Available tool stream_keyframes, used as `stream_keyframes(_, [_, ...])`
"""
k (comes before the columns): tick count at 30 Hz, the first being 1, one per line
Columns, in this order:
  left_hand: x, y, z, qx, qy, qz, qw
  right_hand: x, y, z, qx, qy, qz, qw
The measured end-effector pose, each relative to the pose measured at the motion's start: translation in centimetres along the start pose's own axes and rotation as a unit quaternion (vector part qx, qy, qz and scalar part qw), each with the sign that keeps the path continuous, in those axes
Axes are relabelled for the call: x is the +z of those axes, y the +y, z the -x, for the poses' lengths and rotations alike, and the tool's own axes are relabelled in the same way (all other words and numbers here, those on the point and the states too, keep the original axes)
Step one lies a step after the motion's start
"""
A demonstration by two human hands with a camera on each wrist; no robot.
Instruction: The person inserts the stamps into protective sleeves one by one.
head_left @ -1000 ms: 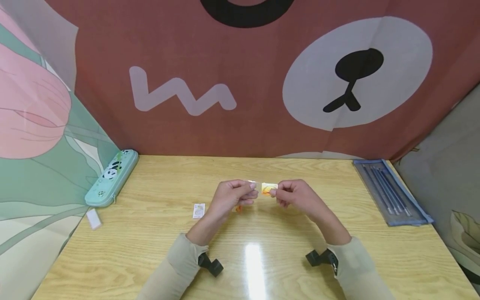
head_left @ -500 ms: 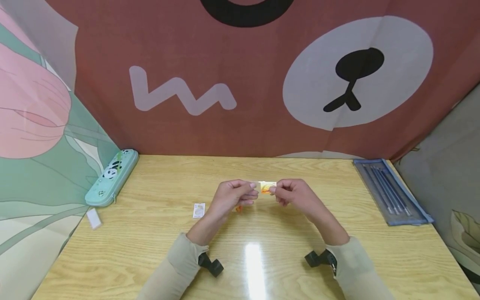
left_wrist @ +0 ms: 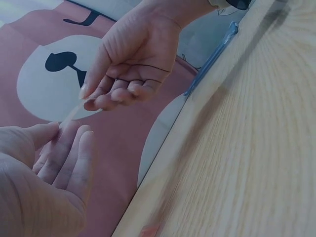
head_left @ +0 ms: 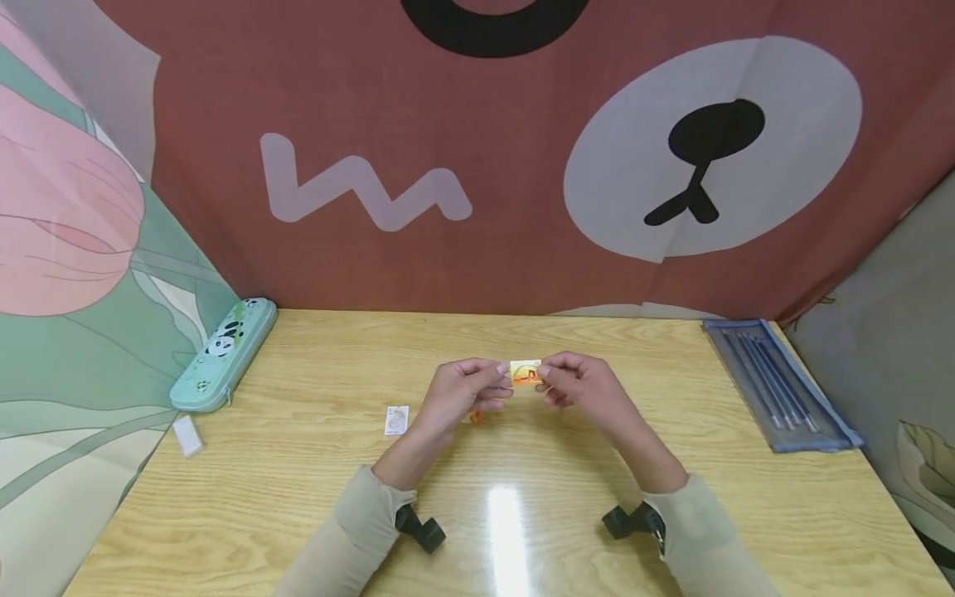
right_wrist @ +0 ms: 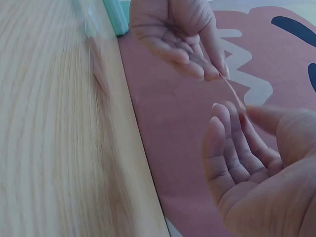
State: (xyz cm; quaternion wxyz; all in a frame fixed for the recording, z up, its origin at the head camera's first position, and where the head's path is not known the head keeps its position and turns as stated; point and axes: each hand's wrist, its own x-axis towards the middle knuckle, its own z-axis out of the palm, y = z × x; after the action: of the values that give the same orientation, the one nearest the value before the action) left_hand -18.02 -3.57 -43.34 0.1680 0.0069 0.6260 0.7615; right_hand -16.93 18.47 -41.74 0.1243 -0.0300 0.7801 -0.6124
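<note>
In the head view a small yellow-and-orange stamp [head_left: 525, 372] is held up over the table between both hands. My right hand [head_left: 578, 380] pinches its right end between thumb and index finger. My left hand [head_left: 470, 385] pinches a small clear sleeve at the stamp's left end, mostly hidden by the fingers; I cannot tell how far the stamp is inside it. In the left wrist view a thin pale strip [left_wrist: 72, 113] spans the two thumb tips. A pale stamp [head_left: 396, 419] lies left of my left wrist, and an orange piece [head_left: 477, 417] shows below that hand.
A mint panda pencil case [head_left: 224, 355] lies at the table's left edge, with a small white block [head_left: 187, 435] before it. On the right lies a blue-edged mesh pouch [head_left: 779, 385] of pencils. A printed cloth [head_left: 358, 274] rises behind the wooden table [head_left: 298, 514].
My right hand has moved slightly left, carrying the yellow-and-orange stamp up to the left fingertips. The gap between the hands has narrowed. My left hand has stayed nearly still.
</note>
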Motion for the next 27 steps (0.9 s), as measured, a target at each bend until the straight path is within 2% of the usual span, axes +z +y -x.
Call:
stream_keyframes(4, [0.1,-0.1,-0.1,-0.001,-0.001,0.004,1.0000,0.2,-0.1,-0.1,0.011,0.019,-0.048,0.9986])
stream_keyframes(7, [0.1,-0.1,-0.1,-0.002,-0.007,-0.002,1.0000,0.2,-0.1,-0.1,0.011,0.025,-0.060,0.9978])
stream_keyframes(9, [0.0,0.0,-0.1,0.004,-0.016,-0.016,0.9997,0.1,0.0,-0.2,0.011,0.028,-0.064,0.9975])
stream_keyframes(11, [0.0,0.2,0.0,0.023,-0.028,-0.049,0.9982,0.0,0.0,-0.2,0.012,0.030,-0.073,0.9968])
stream_keyframes(13, [-0.2,0.4,0.1,0.057,-0.042,-0.102,0.9922,-0.2,0.1,-0.2,0.012,0.032,-0.080,0.9962])
stream_keyframes(16, [-0.5,0.7,0.2,0.115,-0.053,-0.185,0.9746,-0.5,0.1,-0.2,0.015,0.035,-0.091,0.9952])
stream_keyframes(19, [-0.7,0.8,0.3,0.153,-0.058,-0.224,0.9607,-0.7,0.0,-0.2,0.018,0.034,-0.102,0.9941])
stream_keyframes(23, [-0.9,0.9,0.3,0.166,-0.053,-0.238,0.9554,-0.8,0.0,-0.2,0.022,0.029,-0.120,0.9922])
stream_keyframes(27, [-1.1,0.9,0.3,0.157,-0.038,-0.263,0.9513,-0.8,0.1,-0.3,0.025,0.022,-0.124,0.9917])
